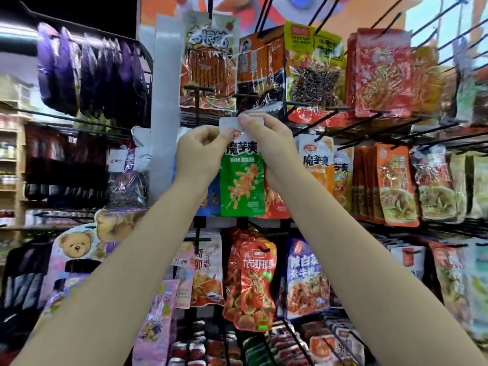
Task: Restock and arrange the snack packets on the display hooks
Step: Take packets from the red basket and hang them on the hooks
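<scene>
A green snack packet (242, 182) with a white top hangs at the middle of the display rack, held up at a black hook (244, 108). My left hand (199, 154) pinches the packet's top left corner. At the top right edge, my right hand (266, 142) pinches the white header. Whether the hook passes through the packet's hole is hidden by my fingers. More packets of the same brand, in orange (317, 161), hang just to the right.
Rows of packets hang on black hooks above (208, 64), to the right (396, 186) and below (250, 281). Bare hook ends (343, 146) stick out toward me on the right. Purple bags (87, 70) hang at upper left; shop shelves (10, 165) stand far left.
</scene>
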The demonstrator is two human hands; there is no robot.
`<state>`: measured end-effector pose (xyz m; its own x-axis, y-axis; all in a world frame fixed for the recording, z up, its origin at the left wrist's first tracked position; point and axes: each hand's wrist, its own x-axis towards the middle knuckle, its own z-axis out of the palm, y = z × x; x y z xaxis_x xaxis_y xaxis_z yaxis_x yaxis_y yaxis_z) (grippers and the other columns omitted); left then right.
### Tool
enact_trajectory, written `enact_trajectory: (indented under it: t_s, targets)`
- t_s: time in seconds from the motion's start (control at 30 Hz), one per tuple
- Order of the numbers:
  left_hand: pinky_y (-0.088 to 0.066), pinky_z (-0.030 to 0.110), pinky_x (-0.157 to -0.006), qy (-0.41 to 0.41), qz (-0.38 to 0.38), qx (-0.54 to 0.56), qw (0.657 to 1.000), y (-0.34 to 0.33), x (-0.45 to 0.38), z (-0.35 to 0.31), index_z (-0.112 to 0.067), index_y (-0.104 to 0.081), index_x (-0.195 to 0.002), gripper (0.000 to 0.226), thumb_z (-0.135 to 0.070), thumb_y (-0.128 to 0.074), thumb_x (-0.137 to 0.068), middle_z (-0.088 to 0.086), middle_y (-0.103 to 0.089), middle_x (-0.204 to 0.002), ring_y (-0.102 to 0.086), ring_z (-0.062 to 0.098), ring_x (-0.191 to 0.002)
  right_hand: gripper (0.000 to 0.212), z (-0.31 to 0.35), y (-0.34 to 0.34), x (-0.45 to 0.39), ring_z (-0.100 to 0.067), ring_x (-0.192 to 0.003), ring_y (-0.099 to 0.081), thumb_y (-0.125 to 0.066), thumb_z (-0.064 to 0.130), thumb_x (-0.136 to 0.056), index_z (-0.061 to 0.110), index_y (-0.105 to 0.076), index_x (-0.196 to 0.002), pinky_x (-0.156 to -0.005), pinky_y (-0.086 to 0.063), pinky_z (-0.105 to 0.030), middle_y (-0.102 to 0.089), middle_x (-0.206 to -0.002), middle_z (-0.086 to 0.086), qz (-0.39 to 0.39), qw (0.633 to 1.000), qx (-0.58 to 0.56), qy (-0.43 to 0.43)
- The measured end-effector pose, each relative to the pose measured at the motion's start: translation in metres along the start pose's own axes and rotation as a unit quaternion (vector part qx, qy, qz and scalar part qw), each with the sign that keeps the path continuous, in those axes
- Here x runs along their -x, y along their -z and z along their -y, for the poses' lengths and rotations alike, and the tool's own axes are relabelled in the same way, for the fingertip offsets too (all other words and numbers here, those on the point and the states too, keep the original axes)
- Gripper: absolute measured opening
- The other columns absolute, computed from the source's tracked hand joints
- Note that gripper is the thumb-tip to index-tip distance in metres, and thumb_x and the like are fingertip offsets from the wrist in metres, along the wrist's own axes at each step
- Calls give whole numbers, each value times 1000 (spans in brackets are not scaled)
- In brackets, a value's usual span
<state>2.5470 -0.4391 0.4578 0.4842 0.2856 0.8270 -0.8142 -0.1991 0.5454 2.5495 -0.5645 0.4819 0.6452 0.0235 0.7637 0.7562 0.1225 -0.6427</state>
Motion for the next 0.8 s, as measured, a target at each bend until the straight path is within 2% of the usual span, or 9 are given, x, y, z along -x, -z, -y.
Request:
enact_trajectory:
  t_s: [0.13, 0.17, 0.23, 0.3, 0.43, 0.53, 0.63, 0.7, 0.8]
  targets:
    - [-40, 23, -62, -19, -5, -17, 1000, 1, 5, 5, -20, -65, -68, 27, -22, -72, -95, 1, -57, -67, -49, 11, -68, 16, -6, -4, -4, -27, -102, -66, -74, 36, -85, 22, -75, -77, -94, -54, -50, -73, -96, -11, -33, 999, 8, -36]
    - [-41, 23, -63, -20, -5, -26, 999, 3, 6, 6, -19, -65, -68, 27, -22, -72, -94, -1, -57, -66, -49, 9, -67, 15, -9, -3, -3, -28, -102, -67, -73, 36, -85, 23, -77, -80, -94, -55, -49, -74, -96, -11, -37, 999, 15, -32]
    - [-43, 24, -65, -38, -2, -65, 997, 7, 6, 9, -18, -66, -71, 24, -24, -73, -94, -4, -59, -66, -50, 6, -63, 12, -14, 1, 3, -9, -90, -67, -69, 27, -93, 19, -74, -100, -80, -55, -26, -72, -92, 0, -42, 996, 77, 13]
    - [-48, 26, -66, -87, 6, -147, 985, 14, 8, 7, -21, -71, -84, 14, -31, -74, -92, -7, -64, -71, -58, 6, -65, 27, -18, 6, 14, 0, -75, -59, -68, 23, -95, 16, -64, -120, -66, -45, -13, -67, -92, 4, -53, 978, 174, 98]
    - [-49, 35, -82, -258, 20, -354, 899, 38, 17, 12, -14, -64, -126, 41, -33, -74, -91, 5, -69, -107, -64, 23, -93, 48, -34, 19, 30, -19, -98, -57, -71, 29, -92, 16, -55, -135, -80, -49, -27, -55, -118, -8, -66, 852, 424, 300]
    - [-45, 50, -99, -346, 74, -475, 806, 58, 14, 33, -18, -58, -140, 55, -48, -59, -93, 11, -58, -138, -53, 33, -125, 60, -45, 26, 31, -33, -124, -50, -72, 44, -88, 23, -54, -141, -101, -43, -48, -50, -139, -13, -13, 769, 546, 334]
    - [-24, 61, -116, -268, 170, -562, 764, 65, 12, 47, -32, -38, -156, 70, -63, -29, -94, 5, -30, -165, -24, 32, -152, 74, -55, 26, 28, -34, -147, -30, -65, 57, -89, 34, -37, -154, -118, -22, -52, -35, -159, -11, 55, 721, 634, 274]
    - [-11, 59, -122, -238, 200, -583, 751, 67, 11, 56, -38, -19, -160, 74, -66, -13, -92, -1, -8, -171, -2, 26, -157, 79, -59, 25, 24, -30, -154, -16, -56, 62, -92, 38, -21, -159, -121, -9, -51, -24, -165, -7, 79, 692, 675, 242]
    - [-8, 58, -123, -247, 210, -584, 744, 69, 10, 67, -38, -7, -161, 72, -66, -11, -95, -3, 4, -171, 6, 24, -157, 84, -61, 25, 20, -30, -155, -9, -53, 65, -91, 39, -11, -160, -122, -3, -52, -16, -168, -5, 89, 674, 698, 227]
